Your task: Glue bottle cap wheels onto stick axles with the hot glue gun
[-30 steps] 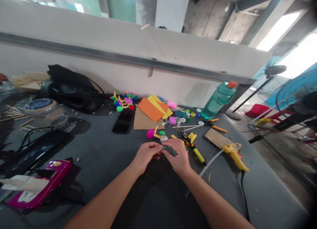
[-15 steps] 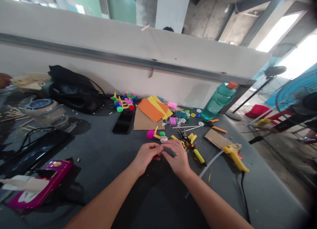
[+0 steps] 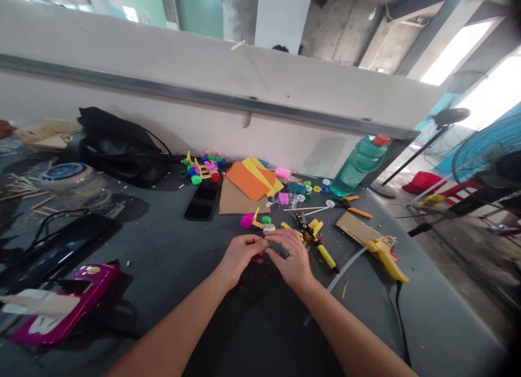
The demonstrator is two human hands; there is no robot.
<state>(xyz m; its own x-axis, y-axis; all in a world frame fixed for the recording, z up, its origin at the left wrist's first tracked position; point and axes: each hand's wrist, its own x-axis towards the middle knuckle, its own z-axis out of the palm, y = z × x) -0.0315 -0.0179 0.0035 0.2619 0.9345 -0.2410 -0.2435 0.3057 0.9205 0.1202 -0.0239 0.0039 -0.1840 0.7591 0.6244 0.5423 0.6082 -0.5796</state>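
While left hand (image 3: 240,259) and right hand (image 3: 291,255) pinch a green bit (image 3: 268,245) (perhaps plastic), it shows again.

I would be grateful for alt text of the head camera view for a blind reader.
The left hand and right hand pinch a small green piece above a dark worktable, among bottle caps, orange paper and a yellow glue gun.

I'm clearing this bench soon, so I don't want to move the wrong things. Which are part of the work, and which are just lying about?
Part of the work: left hand and right hand, both at a small green piece; likely the white bottle cap and hot glue gun.

Lying about: phone, water bottle, black bag.
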